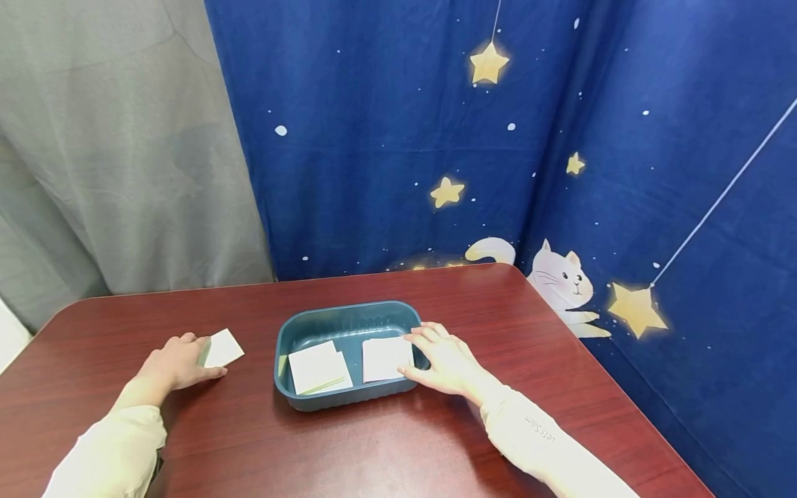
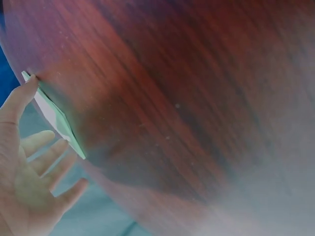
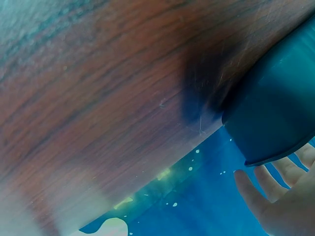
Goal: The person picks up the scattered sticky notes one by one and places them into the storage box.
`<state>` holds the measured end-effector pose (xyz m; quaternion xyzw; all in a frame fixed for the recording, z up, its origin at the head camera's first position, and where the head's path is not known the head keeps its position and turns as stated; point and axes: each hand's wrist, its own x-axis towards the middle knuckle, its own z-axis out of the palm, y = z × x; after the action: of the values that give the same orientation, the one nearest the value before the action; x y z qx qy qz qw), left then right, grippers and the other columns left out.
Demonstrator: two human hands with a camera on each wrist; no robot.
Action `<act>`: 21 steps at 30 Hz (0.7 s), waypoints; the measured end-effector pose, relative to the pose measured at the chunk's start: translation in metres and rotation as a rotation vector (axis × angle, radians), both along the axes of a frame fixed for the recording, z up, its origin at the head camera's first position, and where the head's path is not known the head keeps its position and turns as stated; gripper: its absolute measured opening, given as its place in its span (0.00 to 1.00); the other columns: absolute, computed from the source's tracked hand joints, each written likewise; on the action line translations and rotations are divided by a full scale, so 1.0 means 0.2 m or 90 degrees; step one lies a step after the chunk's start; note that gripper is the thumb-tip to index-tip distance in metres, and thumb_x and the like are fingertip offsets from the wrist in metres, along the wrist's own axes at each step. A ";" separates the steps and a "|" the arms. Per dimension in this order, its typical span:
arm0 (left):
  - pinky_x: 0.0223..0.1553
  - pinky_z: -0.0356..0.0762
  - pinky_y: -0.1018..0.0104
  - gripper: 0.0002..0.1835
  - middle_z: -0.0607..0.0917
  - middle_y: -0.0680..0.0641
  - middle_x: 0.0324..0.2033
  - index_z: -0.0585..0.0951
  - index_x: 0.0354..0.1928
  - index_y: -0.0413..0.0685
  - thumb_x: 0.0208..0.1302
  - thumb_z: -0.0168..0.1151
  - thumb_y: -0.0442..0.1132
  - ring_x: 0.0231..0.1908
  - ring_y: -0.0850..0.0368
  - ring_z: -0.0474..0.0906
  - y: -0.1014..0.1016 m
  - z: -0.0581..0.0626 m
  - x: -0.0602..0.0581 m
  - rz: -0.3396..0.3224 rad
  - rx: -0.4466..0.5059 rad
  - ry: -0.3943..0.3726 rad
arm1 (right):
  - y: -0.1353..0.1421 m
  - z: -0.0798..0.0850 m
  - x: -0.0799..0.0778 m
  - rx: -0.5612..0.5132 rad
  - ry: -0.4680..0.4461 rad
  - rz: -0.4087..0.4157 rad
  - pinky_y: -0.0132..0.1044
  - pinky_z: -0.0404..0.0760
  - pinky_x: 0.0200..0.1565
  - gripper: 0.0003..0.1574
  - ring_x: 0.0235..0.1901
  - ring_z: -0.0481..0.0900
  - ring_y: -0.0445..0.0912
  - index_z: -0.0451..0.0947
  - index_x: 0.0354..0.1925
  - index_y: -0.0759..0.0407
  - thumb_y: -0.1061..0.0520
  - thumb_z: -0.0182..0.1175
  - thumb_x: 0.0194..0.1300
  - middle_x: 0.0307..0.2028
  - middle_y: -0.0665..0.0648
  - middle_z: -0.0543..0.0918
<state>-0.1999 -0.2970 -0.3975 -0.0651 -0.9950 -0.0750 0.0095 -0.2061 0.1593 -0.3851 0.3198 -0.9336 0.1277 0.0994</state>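
On the left of the table a small pad of white and pale green paper squares (image 1: pixel 223 348) lies between the thumb and fingers of my left hand (image 1: pixel 171 363). The left wrist view shows the thumb at one end of the pad (image 2: pixel 51 114) and the fingertips near the other. My right hand (image 1: pixel 450 361), fingers spread, reaches over the right end of a dark teal plastic box (image 1: pixel 349 400). Its fingertips and thumb come close to a stack of white paper squares (image 1: pixel 382 358) inside. In the right wrist view the fingers (image 3: pixel 269 186) show beyond the box rim.
A second, overlapping pile of white paper squares (image 1: pixel 314 366) with a yellow-green edge lies in the box's left half. The red-brown wooden table (image 1: pixel 249 449) has rounded far corners. A grey curtain (image 1: pixel 137 173) and a blue starry curtain (image 1: pixel 373 138) hang behind it.
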 end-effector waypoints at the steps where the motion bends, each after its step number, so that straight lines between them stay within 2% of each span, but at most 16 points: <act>1: 0.30 0.69 0.42 0.42 0.72 0.30 0.39 0.72 0.48 0.25 0.43 0.67 0.58 0.36 0.35 0.69 0.00 0.00 0.00 0.003 -0.001 0.004 | 0.00 0.00 0.00 0.001 -0.001 0.000 0.52 0.70 0.50 0.38 0.60 0.60 0.48 0.72 0.57 0.51 0.31 0.53 0.56 0.57 0.53 0.71; 8: 0.34 0.67 0.36 0.39 0.67 0.23 0.48 0.73 0.45 0.27 0.45 0.65 0.59 0.45 0.26 0.65 -0.01 -0.03 -0.02 0.012 0.018 0.025 | 0.00 0.00 0.00 0.003 -0.004 -0.002 0.52 0.70 0.51 0.38 0.61 0.60 0.48 0.72 0.57 0.51 0.31 0.53 0.56 0.57 0.53 0.71; 11: 0.34 0.67 0.35 0.41 0.66 0.20 0.48 0.72 0.46 0.27 0.45 0.65 0.60 0.44 0.24 0.66 -0.01 -0.03 -0.02 0.012 0.026 0.020 | 0.00 0.00 0.00 0.002 -0.001 -0.003 0.52 0.70 0.50 0.38 0.61 0.60 0.48 0.72 0.57 0.51 0.31 0.53 0.56 0.57 0.54 0.71; 13: 0.33 0.68 0.38 0.41 0.68 0.21 0.45 0.71 0.46 0.27 0.44 0.65 0.60 0.41 0.27 0.69 -0.01 -0.03 -0.03 0.010 0.034 0.013 | 0.00 0.00 0.00 0.003 0.000 -0.004 0.52 0.70 0.50 0.38 0.61 0.60 0.48 0.72 0.57 0.51 0.31 0.53 0.56 0.57 0.53 0.71; 18: 0.30 0.68 0.44 0.41 0.74 0.32 0.34 0.68 0.47 0.30 0.46 0.65 0.60 0.32 0.39 0.72 -0.03 -0.02 -0.03 0.010 0.059 -0.020 | 0.00 0.00 0.00 0.006 0.003 -0.001 0.52 0.70 0.50 0.39 0.60 0.60 0.48 0.72 0.57 0.52 0.31 0.52 0.56 0.56 0.54 0.71; 21: 0.30 0.68 0.44 0.42 0.74 0.33 0.34 0.67 0.50 0.30 0.46 0.64 0.61 0.33 0.39 0.72 -0.04 -0.02 -0.04 0.009 0.056 -0.027 | 0.00 -0.01 0.00 0.008 0.002 -0.002 0.52 0.70 0.50 0.39 0.60 0.60 0.48 0.72 0.57 0.52 0.30 0.52 0.56 0.56 0.53 0.71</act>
<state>-0.2069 -0.3046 -0.4024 -0.0559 -0.9912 -0.1199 -0.0084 -0.2069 0.1590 -0.3864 0.3191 -0.9347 0.1215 0.0990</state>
